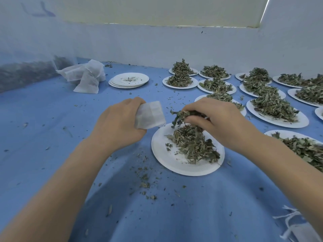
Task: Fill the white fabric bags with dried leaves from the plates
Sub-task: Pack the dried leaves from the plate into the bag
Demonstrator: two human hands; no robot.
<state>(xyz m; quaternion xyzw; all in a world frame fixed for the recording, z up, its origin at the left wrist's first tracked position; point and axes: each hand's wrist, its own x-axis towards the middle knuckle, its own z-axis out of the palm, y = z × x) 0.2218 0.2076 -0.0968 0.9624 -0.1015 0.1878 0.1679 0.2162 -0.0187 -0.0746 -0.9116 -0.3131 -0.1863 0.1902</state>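
My left hand [118,122] grips a white fabric bag [150,115], held just left of and above a white paper plate [162,154]. That plate carries a pile of dried leaves [194,145]. My right hand [215,116] hovers over the pile and pinches a bunch of dried leaves [181,115] close to the bag's right side.
Several plates heaped with dried leaves [274,105] fill the back right. A stack of bare plates [129,80] and a heap of white bags [85,75] lie at the back left. More bags with strings [293,226] sit at the bottom right. Leaf crumbs litter the blue cloth [52,119].
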